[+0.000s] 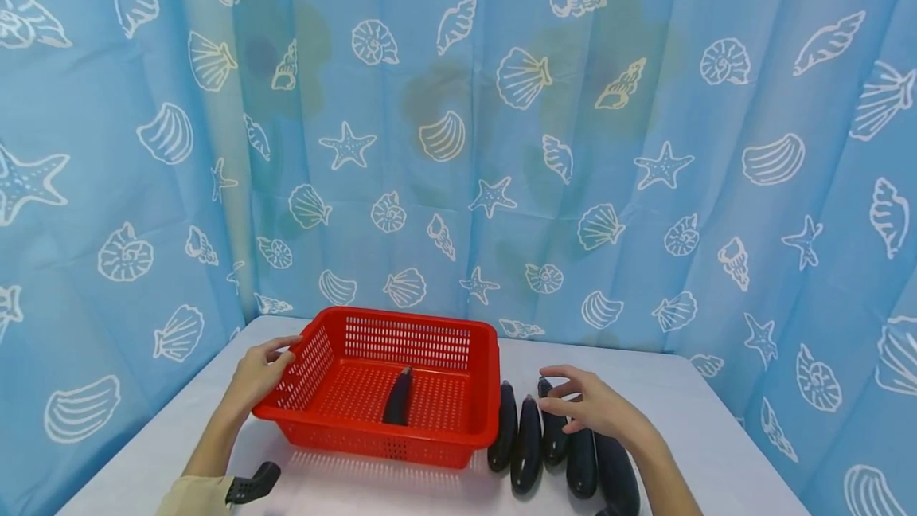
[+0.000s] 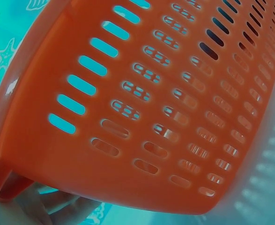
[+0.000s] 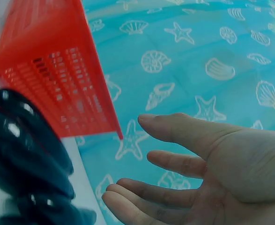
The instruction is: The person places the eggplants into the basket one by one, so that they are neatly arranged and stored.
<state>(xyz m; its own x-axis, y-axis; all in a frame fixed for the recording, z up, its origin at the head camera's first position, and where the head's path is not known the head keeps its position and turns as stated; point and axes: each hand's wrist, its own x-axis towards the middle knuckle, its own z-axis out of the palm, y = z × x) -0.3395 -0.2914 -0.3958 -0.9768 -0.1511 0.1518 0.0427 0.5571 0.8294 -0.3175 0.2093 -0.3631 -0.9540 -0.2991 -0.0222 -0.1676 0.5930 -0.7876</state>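
Observation:
A red plastic basket [image 1: 444, 436] with slotted walls stands on the white table, and one dark eggplant [image 1: 398, 396] lies inside it. My left hand [image 1: 259, 373] holds the basket's left rim; in the left wrist view its fingers [image 2: 74, 208] curl under that rim, partly hidden by the wall. To the right of the basket, several glossy dark eggplants [image 1: 526, 444] lie side by side. My right hand [image 1: 591, 403] hovers over their far ends with thumb and fingers spread and nothing between them. The right wrist view shows the same hand [image 3: 198, 173] beside the eggplants [image 3: 25, 140].
The white table [image 1: 688, 420] reaches back to a blue curtain [image 1: 458, 142] printed with white shells and starfish. A curtain also hangs along the left and right sides. A black strap-like piece [image 1: 254, 486] sits at the left sleeve [image 1: 193, 496].

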